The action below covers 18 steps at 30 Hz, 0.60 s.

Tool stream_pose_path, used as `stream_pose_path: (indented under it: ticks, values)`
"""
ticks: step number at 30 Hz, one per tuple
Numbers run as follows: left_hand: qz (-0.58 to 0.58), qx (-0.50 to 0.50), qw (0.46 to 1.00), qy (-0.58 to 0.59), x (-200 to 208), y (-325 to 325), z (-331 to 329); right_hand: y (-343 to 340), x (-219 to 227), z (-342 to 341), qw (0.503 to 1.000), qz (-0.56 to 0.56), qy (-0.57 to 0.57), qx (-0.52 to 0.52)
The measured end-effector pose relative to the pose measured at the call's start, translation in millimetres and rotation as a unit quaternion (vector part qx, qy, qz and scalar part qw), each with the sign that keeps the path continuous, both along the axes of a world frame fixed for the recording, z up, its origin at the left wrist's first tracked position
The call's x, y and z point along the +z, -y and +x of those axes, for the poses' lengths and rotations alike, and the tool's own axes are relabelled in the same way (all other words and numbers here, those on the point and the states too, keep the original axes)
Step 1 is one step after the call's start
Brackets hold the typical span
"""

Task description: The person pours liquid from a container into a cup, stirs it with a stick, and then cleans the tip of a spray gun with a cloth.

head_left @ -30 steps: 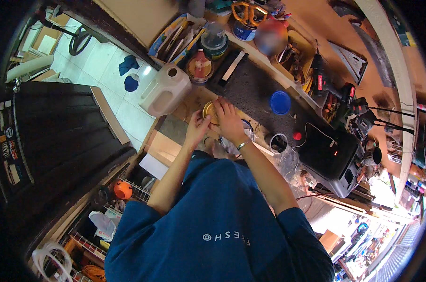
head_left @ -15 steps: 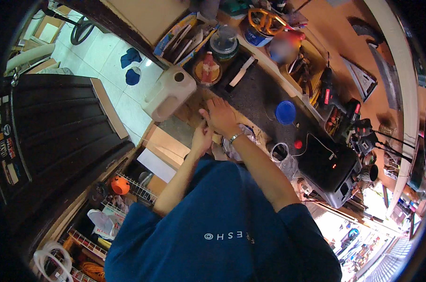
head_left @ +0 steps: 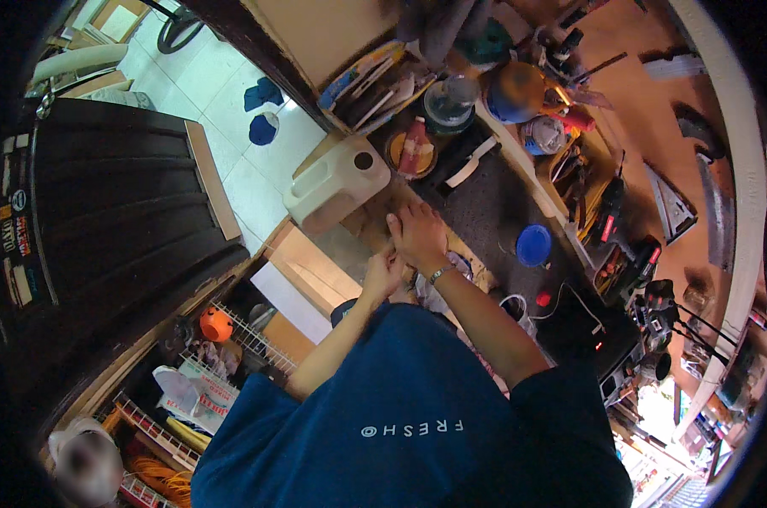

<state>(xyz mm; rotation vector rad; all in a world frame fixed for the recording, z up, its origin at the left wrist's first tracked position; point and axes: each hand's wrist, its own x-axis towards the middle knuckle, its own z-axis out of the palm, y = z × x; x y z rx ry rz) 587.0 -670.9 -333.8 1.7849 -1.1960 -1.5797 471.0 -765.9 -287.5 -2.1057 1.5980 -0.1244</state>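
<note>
My right hand [head_left: 420, 234] lies palm down over the wooden bench edge, fingers stretched out and a bracelet on its wrist. Just below it, my left hand [head_left: 383, 277] has its fingers pinched together, close against the right palm. Whatever sits between them is too small or hidden to make out. Beyond the hands, a cream plastic jug [head_left: 332, 190] leans near the bench corner. A bottle with reddish contents [head_left: 415, 146] stands in a round container. To its right lies a pale-handled flat tool [head_left: 470, 162]. Crumpled clear plastic [head_left: 434, 292] rests beside my right wrist.
On the dark bench top are a blue lid [head_left: 533, 244], a red cap [head_left: 542, 299] and a black device [head_left: 582, 339] with a cable. A tool tray [head_left: 561, 222] runs along the back. At left are a dark panelled door [head_left: 121, 186] and a wire rack [head_left: 252, 339].
The whole view has shifted, so the bench and jug appear farther right and lower. My hands stay together at the bench edge, the right still over the left.
</note>
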Motion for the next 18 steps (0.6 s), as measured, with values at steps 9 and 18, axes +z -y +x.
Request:
stream_pose_path:
  ticks: [9,18]
  values:
    - [-0.007,0.070,0.994,-0.088,7,-4,-3,33,1,1,0.991,0.086,-0.057,0.083]
    - [-0.076,0.031,0.997,-0.010,3,0,0,35,1,-1,0.986,0.059,-0.095,0.123]
